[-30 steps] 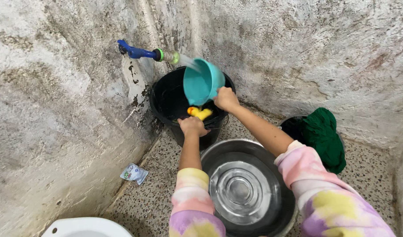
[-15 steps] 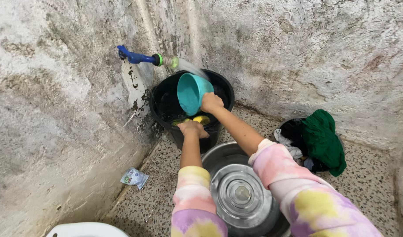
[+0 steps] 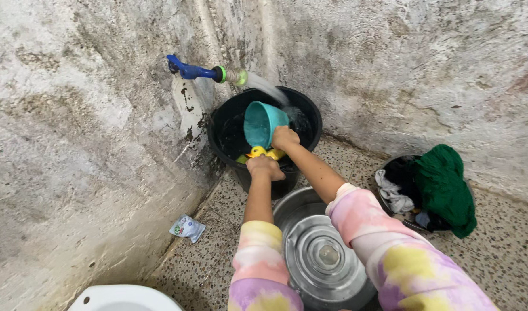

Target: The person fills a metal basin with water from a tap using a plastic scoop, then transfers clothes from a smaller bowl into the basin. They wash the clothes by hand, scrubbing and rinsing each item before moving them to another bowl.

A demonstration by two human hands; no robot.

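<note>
My right hand (image 3: 284, 138) grips a teal plastic scoop (image 3: 262, 123), tipped on its side inside the mouth of a black bucket (image 3: 229, 112). My left hand (image 3: 265, 166) rests closed over the bucket's near rim. A yellow object (image 3: 257, 152) shows in the bucket between my two hands. Water streams from a blue wall tap (image 3: 199, 72) into the bucket, passing just behind the scoop.
A steel basin (image 3: 324, 256) sits on the speckled floor under my arms. At the right stands a dark tub (image 3: 403, 170) with a green cloth (image 3: 444, 187) and other laundry. A small sachet (image 3: 187, 227) lies by the stained wall. A white fixture (image 3: 120, 298) is bottom left.
My right hand has lowered the teal scoop from under the tap stream down into the bucket. My left hand stays on the rim. The view has shifted slightly.
</note>
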